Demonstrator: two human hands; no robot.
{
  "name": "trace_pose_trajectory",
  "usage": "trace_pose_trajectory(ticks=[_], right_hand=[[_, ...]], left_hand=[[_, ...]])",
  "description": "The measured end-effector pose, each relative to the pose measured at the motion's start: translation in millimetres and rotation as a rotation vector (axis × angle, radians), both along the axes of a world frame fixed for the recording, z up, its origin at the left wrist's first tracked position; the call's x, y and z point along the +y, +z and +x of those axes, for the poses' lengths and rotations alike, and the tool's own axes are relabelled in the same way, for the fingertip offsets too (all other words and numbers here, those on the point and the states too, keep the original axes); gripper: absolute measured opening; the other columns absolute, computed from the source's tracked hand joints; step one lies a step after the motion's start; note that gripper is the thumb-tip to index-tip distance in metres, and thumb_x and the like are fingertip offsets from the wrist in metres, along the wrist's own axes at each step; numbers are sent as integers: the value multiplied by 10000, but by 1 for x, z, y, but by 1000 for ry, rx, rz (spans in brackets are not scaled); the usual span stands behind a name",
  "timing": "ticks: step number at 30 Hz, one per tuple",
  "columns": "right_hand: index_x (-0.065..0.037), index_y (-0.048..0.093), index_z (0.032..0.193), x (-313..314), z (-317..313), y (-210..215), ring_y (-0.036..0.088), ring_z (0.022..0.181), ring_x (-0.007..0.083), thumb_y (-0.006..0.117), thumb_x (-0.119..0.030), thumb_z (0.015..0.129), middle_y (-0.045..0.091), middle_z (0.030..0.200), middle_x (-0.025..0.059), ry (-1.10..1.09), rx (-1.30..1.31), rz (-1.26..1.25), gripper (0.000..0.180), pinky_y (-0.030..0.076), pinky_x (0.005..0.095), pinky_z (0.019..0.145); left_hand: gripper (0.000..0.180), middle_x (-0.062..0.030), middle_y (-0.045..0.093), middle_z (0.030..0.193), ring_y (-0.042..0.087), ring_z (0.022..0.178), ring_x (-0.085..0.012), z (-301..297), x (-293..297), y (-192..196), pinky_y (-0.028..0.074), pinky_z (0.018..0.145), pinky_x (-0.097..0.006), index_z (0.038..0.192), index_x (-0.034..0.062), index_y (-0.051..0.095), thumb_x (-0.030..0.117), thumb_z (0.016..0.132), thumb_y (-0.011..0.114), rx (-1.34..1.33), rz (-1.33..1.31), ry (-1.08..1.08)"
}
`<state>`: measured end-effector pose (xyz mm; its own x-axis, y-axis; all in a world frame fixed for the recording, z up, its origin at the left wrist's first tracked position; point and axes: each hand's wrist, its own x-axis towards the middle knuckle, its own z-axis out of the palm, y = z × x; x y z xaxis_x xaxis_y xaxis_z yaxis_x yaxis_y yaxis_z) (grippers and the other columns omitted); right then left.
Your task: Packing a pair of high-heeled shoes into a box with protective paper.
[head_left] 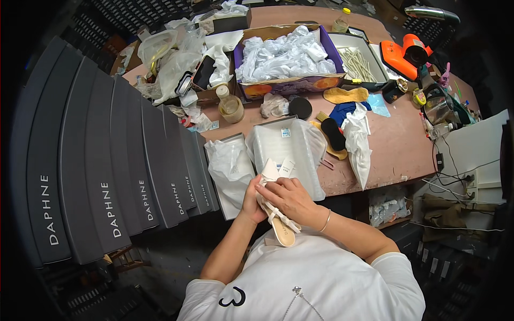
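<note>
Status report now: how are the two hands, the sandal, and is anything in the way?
Left hand gripping pale sandal, right hand over it. Sandal's insole partly showing. Open box just beyond hands, not blocking them.

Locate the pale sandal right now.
Head view, just below and slightly right of centre: the pale sandal is in the person's hands, its lower end against the white shirt, with the white-lined open box just beyond.
</note>
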<state>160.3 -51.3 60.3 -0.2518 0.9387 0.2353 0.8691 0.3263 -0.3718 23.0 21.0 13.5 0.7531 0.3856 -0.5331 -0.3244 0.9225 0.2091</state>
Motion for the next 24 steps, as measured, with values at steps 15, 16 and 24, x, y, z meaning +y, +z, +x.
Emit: trace_pose_trajectory(ticks=[15,16,24], right_hand=[[-141,389,1403,9,-1,-16,562,714,185,672,-128,677,579,819,13,89,86,-25,779,475,322,689],[-140,391,1401,12,-4,-16,567,712,188,669,-130,678,594,838,23,78,54,-79,774,488,320,682],[-75,442,1331,10,59,-4,598,681,169,635,12,756,632,961,101,-229,965,-285,613,507,283,675]], left_hand=[[557,-145,572,1167,589,1057,-266,-12,1,-10,496,907,-421,1297,40,448,473,961,351,100,51,-31],[565,-144,574,1175,584,1070,-263,-15,0,-16,486,921,-428,1305,39,445,475,951,377,103,64,-42],[577,-185,570,1200,579,1074,-324,-26,-1,-17,477,927,-470,1302,11,452,455,938,390,5,27,16]])
